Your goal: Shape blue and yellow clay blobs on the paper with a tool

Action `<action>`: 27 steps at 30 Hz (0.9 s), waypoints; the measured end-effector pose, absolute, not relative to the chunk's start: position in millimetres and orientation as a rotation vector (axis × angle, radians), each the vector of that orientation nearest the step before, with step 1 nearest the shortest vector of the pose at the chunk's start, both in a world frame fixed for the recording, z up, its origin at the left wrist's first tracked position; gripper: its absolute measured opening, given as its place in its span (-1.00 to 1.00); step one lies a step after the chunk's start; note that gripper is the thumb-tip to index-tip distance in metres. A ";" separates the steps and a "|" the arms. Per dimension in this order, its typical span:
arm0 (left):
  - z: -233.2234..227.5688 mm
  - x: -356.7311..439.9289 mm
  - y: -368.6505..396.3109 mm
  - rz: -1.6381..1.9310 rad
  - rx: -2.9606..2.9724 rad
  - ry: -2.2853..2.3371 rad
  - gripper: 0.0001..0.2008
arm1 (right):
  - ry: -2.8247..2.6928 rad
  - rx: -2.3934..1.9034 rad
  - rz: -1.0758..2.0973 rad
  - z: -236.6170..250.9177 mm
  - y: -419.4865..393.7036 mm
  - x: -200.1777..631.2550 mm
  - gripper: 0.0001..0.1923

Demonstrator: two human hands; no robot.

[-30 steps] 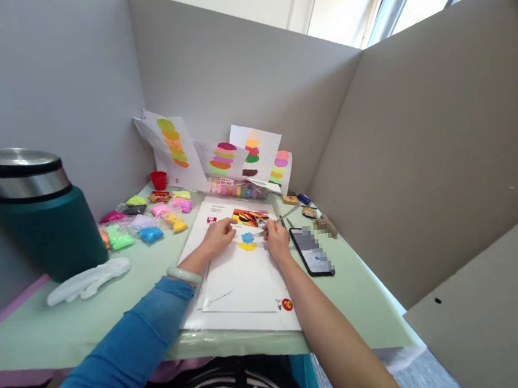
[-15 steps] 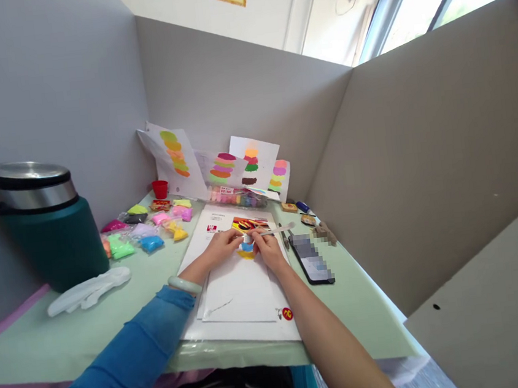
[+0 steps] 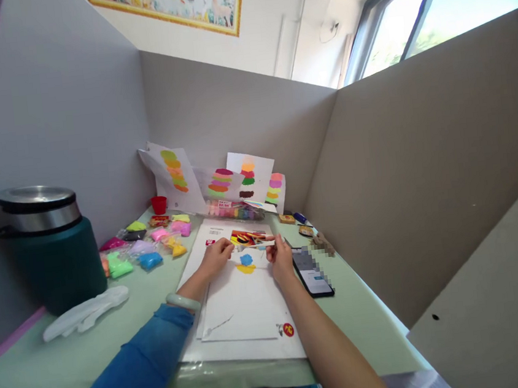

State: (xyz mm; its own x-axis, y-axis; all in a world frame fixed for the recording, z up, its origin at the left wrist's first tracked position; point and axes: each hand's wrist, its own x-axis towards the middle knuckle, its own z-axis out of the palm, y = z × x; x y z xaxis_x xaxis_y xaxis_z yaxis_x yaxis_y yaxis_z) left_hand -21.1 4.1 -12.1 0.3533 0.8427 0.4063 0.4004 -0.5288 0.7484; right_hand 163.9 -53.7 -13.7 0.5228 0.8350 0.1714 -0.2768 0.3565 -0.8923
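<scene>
My left hand [image 3: 218, 255] and my right hand [image 3: 279, 255] rest on a white paper sheet [image 3: 240, 304] on the pale green table. Between them they hold a thin pale modelling stick [image 3: 255, 243] level, each hand pinching one end. Just below the stick, a blue clay blob [image 3: 246, 259] and a yellow clay blob [image 3: 246, 269] are pressed onto the sheet. A colourful printed picture [image 3: 249, 237] lies right behind the stick. My left arm wears a blue sleeve and a pale bangle [image 3: 184, 301].
A phone [image 3: 314, 273] lies right of my right hand. Several small clay bags [image 3: 146, 243] and a red cup [image 3: 159, 204] sit at left. A green bin with a metal lid [image 3: 49, 250] and white gloves [image 3: 85, 309] are nearer. Colour-sample sheets [image 3: 220, 179] lean on the back partition.
The stick has come up off the blue clay and now spans both hands. My right hand has shifted slightly right. The view has tilted upward.
</scene>
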 end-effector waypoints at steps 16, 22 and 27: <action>-12.4 -18.4 1.4 1.039 2.036 0.899 -0.77 | -0.982 -0.858 1.009 -16.2 -56.8 159.5 -0.62; -12.3 -19.4 2.0 1.016 1.989 0.928 -0.79 | -0.826 -0.804 0.972 -19.4 -51.8 166.7 -0.65; -14.0 -17.6 -1.3 0.884 2.039 0.850 -0.76 | -0.950 -0.858 1.005 -18.6 -55.0 162.6 -0.63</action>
